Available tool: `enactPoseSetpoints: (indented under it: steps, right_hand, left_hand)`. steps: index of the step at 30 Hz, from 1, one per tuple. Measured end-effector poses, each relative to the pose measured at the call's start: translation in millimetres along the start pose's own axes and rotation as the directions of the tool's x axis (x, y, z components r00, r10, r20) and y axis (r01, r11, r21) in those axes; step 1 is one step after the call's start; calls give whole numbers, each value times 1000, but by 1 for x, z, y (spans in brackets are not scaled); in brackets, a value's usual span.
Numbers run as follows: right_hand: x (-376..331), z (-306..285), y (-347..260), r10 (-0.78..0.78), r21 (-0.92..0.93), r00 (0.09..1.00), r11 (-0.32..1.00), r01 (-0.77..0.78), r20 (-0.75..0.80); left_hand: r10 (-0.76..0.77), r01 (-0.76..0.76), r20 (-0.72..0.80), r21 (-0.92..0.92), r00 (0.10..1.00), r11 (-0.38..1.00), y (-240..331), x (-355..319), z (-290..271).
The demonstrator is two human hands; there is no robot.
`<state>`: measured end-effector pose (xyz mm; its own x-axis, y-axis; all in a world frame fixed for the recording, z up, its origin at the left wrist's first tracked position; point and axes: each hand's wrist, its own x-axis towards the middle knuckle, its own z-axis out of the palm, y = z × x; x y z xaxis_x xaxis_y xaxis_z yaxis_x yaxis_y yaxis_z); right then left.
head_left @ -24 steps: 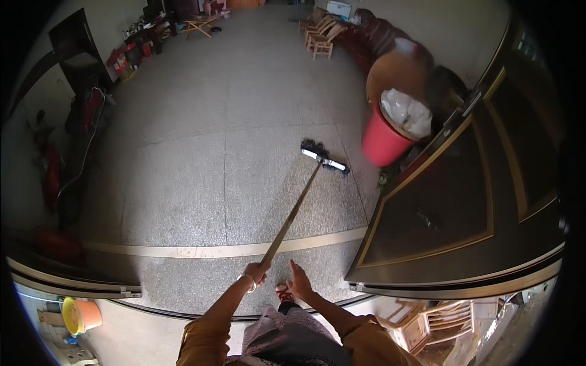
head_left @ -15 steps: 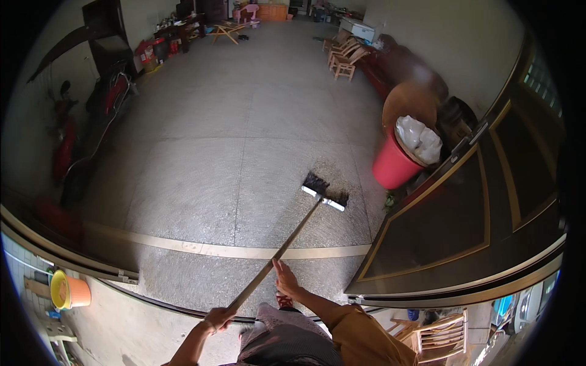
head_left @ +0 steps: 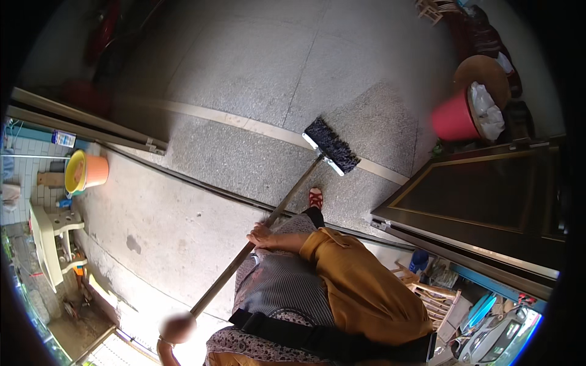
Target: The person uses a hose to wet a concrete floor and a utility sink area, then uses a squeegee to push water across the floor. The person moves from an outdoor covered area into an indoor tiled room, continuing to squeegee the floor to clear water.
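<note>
A flat mop with dark shaggy strands (head_left: pixel 334 145) and a white head bar lies on the speckled grey floor, across a pale floor strip (head_left: pixel 244 122). Its long brown handle (head_left: pixel 226 276) slants back toward me, down to the lower left. At the upper end of that handle, my left hand (head_left: pixel 177 328) is closed round it, partly blurred. My right hand (head_left: pixel 261 235) grips the shaft lower down, close to my waist, fingers wrapped about it. My foot in a red sandal (head_left: pixel 315 199) stands just short of the mop head.
A dark door panel with gold trim (head_left: pixel 470 189) stands open at right, near a red bin (head_left: pixel 455 119) holding a white bag. A door track (head_left: pixel 201 181) crosses the floor. Orange and yellow buckets (head_left: pixel 94 171) stand at left. A wooden chair (head_left: pixel 430 299) is behind me at right.
The mop head has come back toward me, from beyond the pale strip onto it. Both hands have drawn back with the handle, and the view has tilted down and turned.
</note>
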<state>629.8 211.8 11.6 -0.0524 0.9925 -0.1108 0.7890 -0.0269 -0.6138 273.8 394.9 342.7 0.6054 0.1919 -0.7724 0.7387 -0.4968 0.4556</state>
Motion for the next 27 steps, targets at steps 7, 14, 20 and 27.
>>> enactPoseSetpoints:
  steps: [7,14,20,27]
  right_hand:
    - [34,88,-91,-354,268,865,925,269,355]
    - [7,63,-32,-254,240,919,953,184,303]
    - [-38,-57,103,142,-77,930,981,-178,-339]
    - [-114,-227,191,523,86,645,809,-582,-557]
  left_hand:
    - [-413,360,-164,-276,896,891,12,-99,57]
    - [-439,349,-152,-406,886,845,40,-70,67]
    - [-198,197,67,-614,978,764,133,116,58]
    - [-77,185,188,-669,979,720,345,375,27]
